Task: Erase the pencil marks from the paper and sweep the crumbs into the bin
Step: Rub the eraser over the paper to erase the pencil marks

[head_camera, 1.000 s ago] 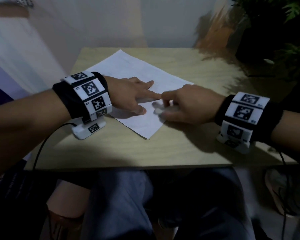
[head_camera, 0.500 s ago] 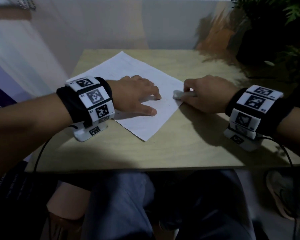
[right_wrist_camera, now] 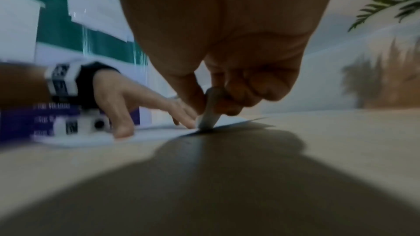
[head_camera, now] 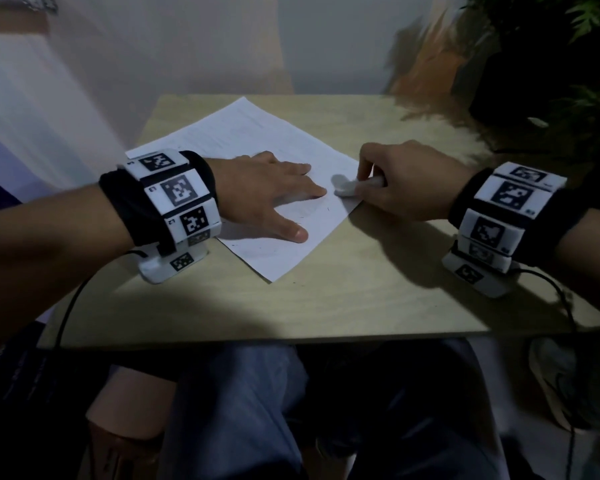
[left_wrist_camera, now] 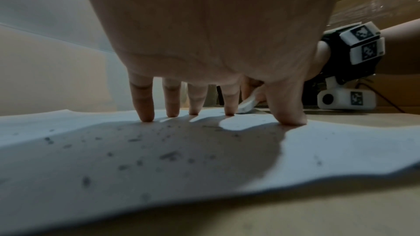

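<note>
A white sheet of paper [head_camera: 243,140] lies at an angle on the wooden table [head_camera: 361,292]. My left hand [head_camera: 274,199] presses it flat with spread straight fingers [left_wrist_camera: 145,107]. My right hand [head_camera: 399,181] pinches a white eraser [head_camera: 347,187] and holds its tip on the paper's right edge, just right of my left fingertips. In the right wrist view the eraser [right_wrist_camera: 210,114] stands steeply on the paper's edge. Dark eraser crumbs [left_wrist_camera: 168,155] are scattered over the paper [left_wrist_camera: 341,150] under my left palm.
Potted plants [head_camera: 551,64] stand at the table's far right corner. A wall rises close behind the table. My legs [head_camera: 243,410] are under the near edge. Cables run from both wrist cameras off the near sides. No bin shows in any view.
My right hand, holding the eraser, moved right from the middle of the paper to its right edge, then shifted a little back left. My left hand stayed pressed on the paper.
</note>
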The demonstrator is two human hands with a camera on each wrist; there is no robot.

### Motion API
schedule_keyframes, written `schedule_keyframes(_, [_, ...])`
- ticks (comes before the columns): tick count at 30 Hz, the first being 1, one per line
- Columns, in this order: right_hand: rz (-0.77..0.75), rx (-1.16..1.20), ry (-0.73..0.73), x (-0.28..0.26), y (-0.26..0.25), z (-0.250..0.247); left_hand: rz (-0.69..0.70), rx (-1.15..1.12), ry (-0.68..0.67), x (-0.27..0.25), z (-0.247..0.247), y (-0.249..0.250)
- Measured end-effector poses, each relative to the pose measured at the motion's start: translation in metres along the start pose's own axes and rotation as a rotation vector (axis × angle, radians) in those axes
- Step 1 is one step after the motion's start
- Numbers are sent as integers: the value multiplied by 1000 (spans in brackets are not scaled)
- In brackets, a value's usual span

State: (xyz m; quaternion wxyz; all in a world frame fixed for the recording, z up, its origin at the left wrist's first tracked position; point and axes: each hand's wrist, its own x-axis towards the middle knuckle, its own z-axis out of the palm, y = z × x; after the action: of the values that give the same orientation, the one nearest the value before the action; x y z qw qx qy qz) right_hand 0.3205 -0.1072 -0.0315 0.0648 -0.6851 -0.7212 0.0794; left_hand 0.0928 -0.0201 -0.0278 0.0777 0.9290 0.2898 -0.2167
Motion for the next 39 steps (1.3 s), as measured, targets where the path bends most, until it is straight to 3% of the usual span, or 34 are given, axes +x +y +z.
schedule_keyframes(5, [-155,129,-90,-14,-7,0,3,-43,15,-1,-2,-1])
schedule_keyframes(11, [-51,9,69,-7,5,4,21,-73,92,-1,-2,-1])
schedule_keyframes(14, [-149,132,-49,-15,-4,1,22,-74,76,-2,-4,0])
schedule_keyframes(16, [-115,168,-84,-14,-5,0,9,-67,57,-1,-5,0])
schedule_keyframes(19, [39,-5,31,-5,8,3,-7,-66,39,-1,-4,-2])
schedule_keyframes(21, [14,-47,86,-7,8,5,-8,-57,37,-1,-4,-1])
schedule_keyframes(24, [-144,87,-21,-17,-4,2,-3,-50,46,-1,-3,1])
schedule_keyframes(26, [-115,155,-63,-17,-4,-1,-5,-54,47,-1,-3,0])
schedule_keyframes(29, [15,12,60,-9,7,0,0,-52,50,-1,-3,2])
schedule_keyframes(31, [-13,-43,103,-11,7,1,-1,-46,46,-1,-4,2])
schedule_keyframes(34, [-141,135,-6,-20,-3,-2,-6,-49,47,0,-3,1])
schedule_keyframes(36, [-100,211,-32,-18,0,-3,-7,-57,44,1,-2,-1])
schedule_keyframes(39, [-7,90,37,-9,10,-1,-10,-69,39,1,-1,-3])
